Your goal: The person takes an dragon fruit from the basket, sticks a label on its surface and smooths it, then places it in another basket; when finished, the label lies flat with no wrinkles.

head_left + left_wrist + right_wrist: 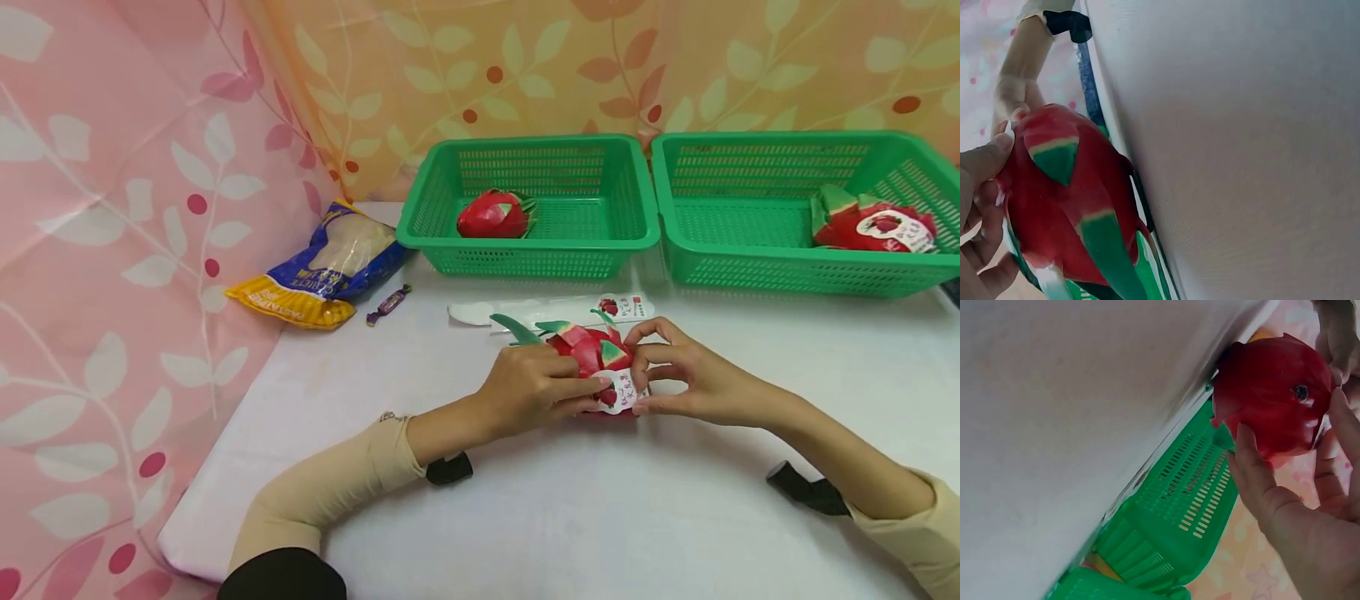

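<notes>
At near centre, a left hand (536, 379) and right hand (686, 375) grasp one dragon fruit (588, 350); smoothing its one visible label (626, 392) from the middle outward should limit creases. Beyond, from left: one plastic bag (330, 271), one candy (389, 305), white strips (540, 310) (number unclear), one left basket (528, 245) and one right basket (750, 255), each holding one fruit (491, 215).
</notes>
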Demonstrator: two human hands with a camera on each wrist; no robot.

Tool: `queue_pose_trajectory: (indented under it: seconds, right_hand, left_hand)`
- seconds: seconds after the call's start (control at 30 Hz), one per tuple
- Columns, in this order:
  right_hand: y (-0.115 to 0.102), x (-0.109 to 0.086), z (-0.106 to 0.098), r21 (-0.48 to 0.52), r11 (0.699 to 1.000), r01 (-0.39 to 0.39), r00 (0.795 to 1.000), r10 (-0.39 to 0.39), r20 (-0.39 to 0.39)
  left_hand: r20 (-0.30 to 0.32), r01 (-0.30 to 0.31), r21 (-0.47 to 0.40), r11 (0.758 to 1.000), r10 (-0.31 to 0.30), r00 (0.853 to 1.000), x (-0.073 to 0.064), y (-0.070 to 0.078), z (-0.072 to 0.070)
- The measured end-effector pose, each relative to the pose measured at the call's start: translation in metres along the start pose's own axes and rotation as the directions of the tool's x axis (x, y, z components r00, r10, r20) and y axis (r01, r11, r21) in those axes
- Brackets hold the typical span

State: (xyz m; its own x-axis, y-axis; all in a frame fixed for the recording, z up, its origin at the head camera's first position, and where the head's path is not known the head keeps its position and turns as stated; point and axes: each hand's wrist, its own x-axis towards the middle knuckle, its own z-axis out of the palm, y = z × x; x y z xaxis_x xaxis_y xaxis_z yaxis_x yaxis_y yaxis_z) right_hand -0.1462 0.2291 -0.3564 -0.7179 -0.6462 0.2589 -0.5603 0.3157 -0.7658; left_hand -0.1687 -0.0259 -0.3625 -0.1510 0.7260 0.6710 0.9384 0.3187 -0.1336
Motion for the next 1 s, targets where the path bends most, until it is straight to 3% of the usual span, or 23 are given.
queue_pose_trajectory:
  seconds: [0.27, 0.47, 0.7, 1.0]
  right_hand:
    - [0.003, 0.002, -0.004, -0.038, 0.999, -0.012, 1.0, 0.011, -0.022]
    - [0.008, 0.002, -0.009, -0.019, 1.0, -0.008, 1.0, 0.007, -0.012]
    - [0.015, 0.0, -0.013, 0.028, 0.999, -0.022, 0.999, 0.021, 0.047]
    - [0.011, 0.001, -0.012, 0.016, 0.999, -0.03, 0.999, 0.029, 0.042]
  left_hand:
    - [-0.032, 0.015, 0.004, 1.0, -0.014, 0.999, -0.001, -0.004, 0.002]
    - [0.017, 0.034, 0.003, 0.999, -0.034, 0.999, 0.0, -0.004, -0.001]
    - [0.041, 0.086, -0.059, 0.995, -0.084, 0.996, 0.001, -0.003, -0.004]
    - [0.066, 0.043, -0.089, 0.995, -0.037, 0.997, -0.001, -0.005, -0.01]
